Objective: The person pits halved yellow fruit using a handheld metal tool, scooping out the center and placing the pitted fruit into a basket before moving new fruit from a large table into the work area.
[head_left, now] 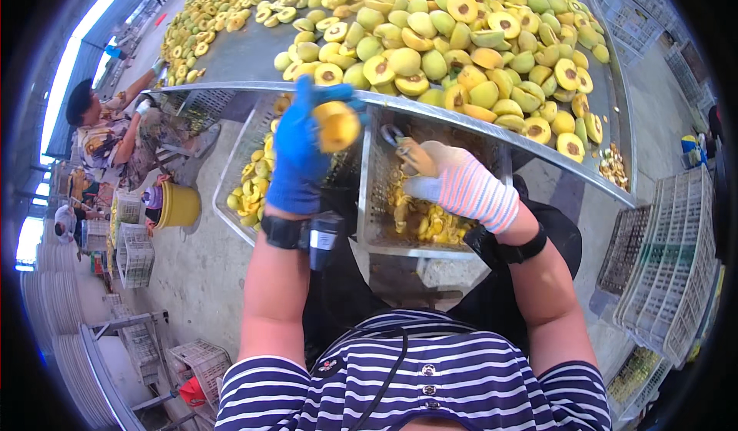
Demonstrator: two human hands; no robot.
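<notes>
My left hand point(294, 158), in a blue glove and slightly blurred, is closed around a halved yellow peach point(337, 126) just in front of the table's metal edge. In a striped knit glove, my right hand point(475, 189) grips a pitting tool point(416, 157) with a wooden handle and a curved metal loop at its end. The loop points toward the peach half and stands apart from it. Beneath my right hand is a crate point(369, 200) with yellow scraps and pieces inside. A second crate point(229, 171), with peach halves in it, sits below and left of my left hand.
A big heap of peach halves point(461, 39) covers much of the metal table point(238, 58). Stacked plastic crates point(665, 262) stand at the right. At the left, a seated person point(104, 135) works by the table near a yellow bucket point(179, 204).
</notes>
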